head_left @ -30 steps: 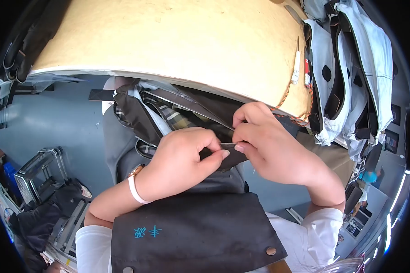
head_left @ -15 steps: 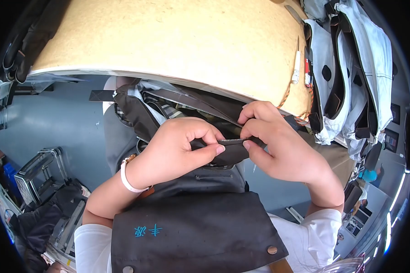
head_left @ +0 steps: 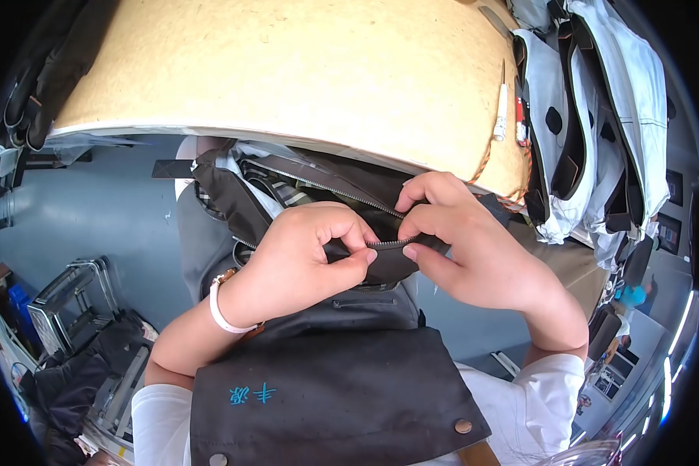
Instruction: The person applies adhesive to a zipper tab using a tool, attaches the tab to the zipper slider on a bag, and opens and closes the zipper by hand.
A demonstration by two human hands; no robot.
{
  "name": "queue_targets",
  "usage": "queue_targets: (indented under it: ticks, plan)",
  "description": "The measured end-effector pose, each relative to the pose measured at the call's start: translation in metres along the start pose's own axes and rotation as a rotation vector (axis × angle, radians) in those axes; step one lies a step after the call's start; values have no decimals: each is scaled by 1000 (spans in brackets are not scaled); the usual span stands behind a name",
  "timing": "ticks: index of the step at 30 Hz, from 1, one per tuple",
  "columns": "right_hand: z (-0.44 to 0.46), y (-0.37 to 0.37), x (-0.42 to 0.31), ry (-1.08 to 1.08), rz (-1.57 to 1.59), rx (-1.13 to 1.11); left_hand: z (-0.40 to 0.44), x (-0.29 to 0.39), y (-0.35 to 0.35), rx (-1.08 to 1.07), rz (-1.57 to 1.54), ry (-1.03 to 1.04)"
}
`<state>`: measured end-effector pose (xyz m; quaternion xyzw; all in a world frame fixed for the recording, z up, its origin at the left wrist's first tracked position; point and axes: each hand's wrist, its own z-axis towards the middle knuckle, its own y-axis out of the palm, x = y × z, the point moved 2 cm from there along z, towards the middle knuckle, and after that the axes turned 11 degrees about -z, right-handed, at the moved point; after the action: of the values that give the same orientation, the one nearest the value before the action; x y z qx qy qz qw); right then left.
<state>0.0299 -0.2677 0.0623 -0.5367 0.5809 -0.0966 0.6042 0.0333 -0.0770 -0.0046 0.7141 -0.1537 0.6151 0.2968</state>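
A dark brown bag (head_left: pixel 237 203) with a plaid lining lies on my lap, its zipped mouth spread apart. My left hand (head_left: pixel 307 252), with a white-banded watch (head_left: pixel 219 307) on the wrist, pinches the near zipper edge (head_left: pixel 390 244) between thumb and fingers. Close by on the right, my right hand (head_left: pixel 474 252) is closed in a pinch on the same edge. Its upper fingers lie against the far row of zipper teeth (head_left: pixel 318 185). Whether a slider is under the fingers is hidden.
Beyond the bag stands a tan worktable (head_left: pixel 287 70). A white-handled awl (head_left: pixel 501 113) and a red-handled tool (head_left: pixel 521 124) lie at its right side, beside several pale bag pieces (head_left: pixel 629 109). A dark apron (head_left: pixel 326 396) covers my front; a metal-framed stool (head_left: pixel 74 299) is at left.
My right hand has shifted slightly left along the zipper edge, closer to my left hand. My left hand keeps its pinch almost in place.
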Motion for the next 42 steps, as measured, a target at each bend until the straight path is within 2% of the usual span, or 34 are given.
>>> queue_targets:
  ticks: [6,9,12,17,19,21,24,26,28,30,33,36,37,40,42]
  plan:
    - [1,-1,-1,24,-30,-40,-1,0,2,-5,56,-17]
    - [5,5,-11,-92,-100,56,-1,0,5,-8,71,50]
    - [9,10,-9,-94,-93,18,-4,6,5,17,186,100]
    - [1,-2,-11,-163,-340,106,-12,2,4,20,26,-103]
    - [-6,-8,-9,-69,-285,214,-13,3,2,63,-141,-249]
    - [-17,-15,-10,-14,-301,314,-16,1,0,-22,-63,-193]
    - [-49,-4,-3,81,-48,511,-15,-4,3,-70,-5,-136]
    - [-68,9,-7,82,112,504,-13,-5,7,-64,-28,-135]
    - [-76,29,-4,139,238,408,-7,-3,11,-54,-81,-161]
    - [-75,61,9,382,671,535,-4,-8,18,-8,-154,-229]
    - [-55,69,15,431,965,791,-3,-15,22,12,-190,-289]
    - [-41,66,14,456,988,672,-3,-17,21,-33,-162,-319]
    - [-40,68,19,495,973,567,-2,-17,20,-57,-150,-323]
    - [-39,74,19,463,990,530,-4,-22,19,-102,-182,-398]
    - [-41,80,19,430,1003,547,-6,-26,20,-88,-184,-370]
